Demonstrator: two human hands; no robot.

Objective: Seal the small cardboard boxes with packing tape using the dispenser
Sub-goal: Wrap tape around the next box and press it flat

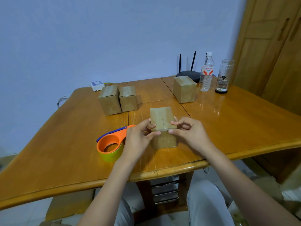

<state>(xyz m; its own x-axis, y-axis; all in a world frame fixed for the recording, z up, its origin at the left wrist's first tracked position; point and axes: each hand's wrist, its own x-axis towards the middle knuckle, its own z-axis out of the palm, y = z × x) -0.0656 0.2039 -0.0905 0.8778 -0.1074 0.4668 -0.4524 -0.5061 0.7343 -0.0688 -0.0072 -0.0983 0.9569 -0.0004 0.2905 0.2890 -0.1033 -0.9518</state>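
Observation:
A small cardboard box (pixel 162 118) stands near the front of the wooden table (pixel 65 144), its top flaps closed with a seam down the middle. My left hand (pixel 138 136) grips its left top edge, thumb on the front face. My right hand (pixel 187 129) grips its right top edge the same way. An orange tape dispenser (pixel 110 142) with a yellow-green roll lies on the table just left of my left hand. Two taped boxes (pixel 110 99) (pixel 127 98) stand side by side at the back left. Another box (pixel 184 88) stands at the back right.
A black router (pixel 189 73), a plastic water bottle (pixel 206 74) and a glass jar (pixel 224 75) stand at the back right. A small white box (pixel 96 85) lies at the back edge. A wooden cabinet (pixel 268 46) is to the right.

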